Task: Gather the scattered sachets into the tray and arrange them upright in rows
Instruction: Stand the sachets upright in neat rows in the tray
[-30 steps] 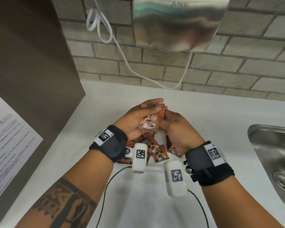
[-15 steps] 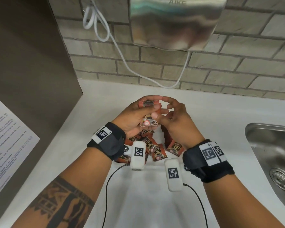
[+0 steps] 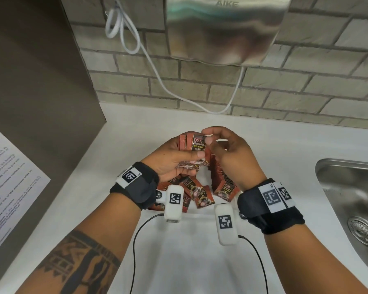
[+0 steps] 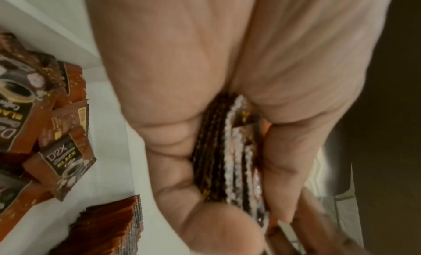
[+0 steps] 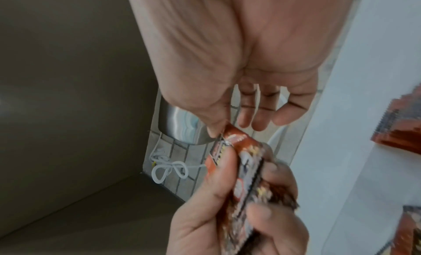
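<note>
My left hand (image 3: 174,155) grips a stack of red-brown coffee sachets (image 3: 197,145) upright above the white tray (image 4: 114,125). The stack's edges show between palm and fingers in the left wrist view (image 4: 230,159). My right hand (image 3: 227,149) pinches the top right corner of the front sachet (image 5: 230,138) with thumb and forefinger, its other fingers spread. Below the hands, loose sachets (image 3: 192,190) lie flat in the tray. A row of sachets (image 3: 221,181) stands on edge along its right side.
The tray sits on a white counter (image 3: 136,128). A steel sink (image 3: 348,198) is at the right. A hand dryer (image 3: 225,28) and its white cable (image 3: 136,43) hang on the brick wall behind. A brown panel (image 3: 30,81) with a paper notice (image 3: 9,187) stands left.
The stack in my left hand has turned so its printed front faces me. My right hand moved from the stack's front up to its top corner.
</note>
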{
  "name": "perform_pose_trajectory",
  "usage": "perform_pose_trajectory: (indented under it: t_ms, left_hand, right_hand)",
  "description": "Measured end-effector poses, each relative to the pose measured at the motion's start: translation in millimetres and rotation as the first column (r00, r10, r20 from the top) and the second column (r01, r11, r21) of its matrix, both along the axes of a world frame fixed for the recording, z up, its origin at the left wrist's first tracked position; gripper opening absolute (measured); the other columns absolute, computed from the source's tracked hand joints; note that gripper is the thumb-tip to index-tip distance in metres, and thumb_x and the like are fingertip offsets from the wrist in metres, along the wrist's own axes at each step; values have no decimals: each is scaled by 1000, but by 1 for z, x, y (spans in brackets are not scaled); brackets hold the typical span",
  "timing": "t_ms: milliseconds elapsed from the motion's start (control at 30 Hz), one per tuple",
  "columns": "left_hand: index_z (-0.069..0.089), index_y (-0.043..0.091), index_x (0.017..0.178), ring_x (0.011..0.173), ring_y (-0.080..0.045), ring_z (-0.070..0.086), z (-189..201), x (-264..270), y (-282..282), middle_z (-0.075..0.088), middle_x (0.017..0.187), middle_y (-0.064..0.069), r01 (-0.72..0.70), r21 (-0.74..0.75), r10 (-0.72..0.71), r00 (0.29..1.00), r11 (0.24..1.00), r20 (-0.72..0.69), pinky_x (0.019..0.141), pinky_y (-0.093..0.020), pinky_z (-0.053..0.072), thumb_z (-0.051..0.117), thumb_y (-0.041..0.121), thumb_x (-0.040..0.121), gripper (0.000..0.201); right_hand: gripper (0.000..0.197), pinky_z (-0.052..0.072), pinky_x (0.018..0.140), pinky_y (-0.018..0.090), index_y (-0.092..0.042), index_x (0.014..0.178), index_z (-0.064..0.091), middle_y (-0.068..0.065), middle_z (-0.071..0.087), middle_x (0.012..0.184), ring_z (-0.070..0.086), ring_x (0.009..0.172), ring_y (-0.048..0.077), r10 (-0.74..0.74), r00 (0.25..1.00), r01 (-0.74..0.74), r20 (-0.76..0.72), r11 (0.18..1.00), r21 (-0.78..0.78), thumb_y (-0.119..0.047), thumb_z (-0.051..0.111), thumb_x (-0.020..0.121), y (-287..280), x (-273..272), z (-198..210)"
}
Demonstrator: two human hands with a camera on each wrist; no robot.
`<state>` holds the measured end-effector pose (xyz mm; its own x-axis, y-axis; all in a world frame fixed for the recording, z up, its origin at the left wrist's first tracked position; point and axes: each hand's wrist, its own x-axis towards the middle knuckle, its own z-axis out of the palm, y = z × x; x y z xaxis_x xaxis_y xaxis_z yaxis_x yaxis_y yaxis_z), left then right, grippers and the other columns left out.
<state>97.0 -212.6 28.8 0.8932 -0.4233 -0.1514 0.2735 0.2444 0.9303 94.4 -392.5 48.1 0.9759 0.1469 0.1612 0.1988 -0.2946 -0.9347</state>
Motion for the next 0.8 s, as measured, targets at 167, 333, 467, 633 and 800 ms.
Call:
perform_pose_trajectory:
  t_ms: [167,333,467,633,800]
  left_hand:
    - [66,19,113,83,-18,68,0,0,-1,68,97,-5,11,70,-14,999,997,39,57,-27,59,72,4,87,31]
    - [64,20,120,86,-19,68,0,0,-3,72,97,-3,32,144,-42,997,989,70,59,-27,58,74,4,85,40]
    - [67,25,112,89,-20,69,-7,0,-6,74,97,-2,31,222,-57,992,975,111,61,-29,58,77,1,84,38]
    - [66,21,114,86,-16,72,-13,2,-9,74,99,-3,-7,326,-47,986,945,160,61,-28,59,79,4,84,37]
    - [64,20,126,95,-17,74,-17,1,-7,75,107,-2,53,436,-127,982,898,142,70,-34,62,80,12,85,45]
  right_hand:
    - [17,50,72,15,-24,99,73,1,67,86,60,74,4,19,999,-16,49,998,-65,-13,76,86,-4,3,7]
    - [20,48,65,12,-22,102,71,1,69,84,62,68,3,13,1000,-13,-1,998,-61,-13,77,85,-10,6,10]
    - [11,53,67,16,-15,93,74,1,74,84,68,73,7,25,999,-26,-28,998,-50,-9,77,85,-15,6,11]
    - [4,53,70,17,-18,84,75,-3,75,79,69,72,8,26,999,-30,-35,994,-101,-14,78,84,-24,6,6]
    - [8,49,70,13,-24,81,75,-9,74,77,67,73,3,3,1000,0,16,977,-212,-18,75,87,-37,1,2]
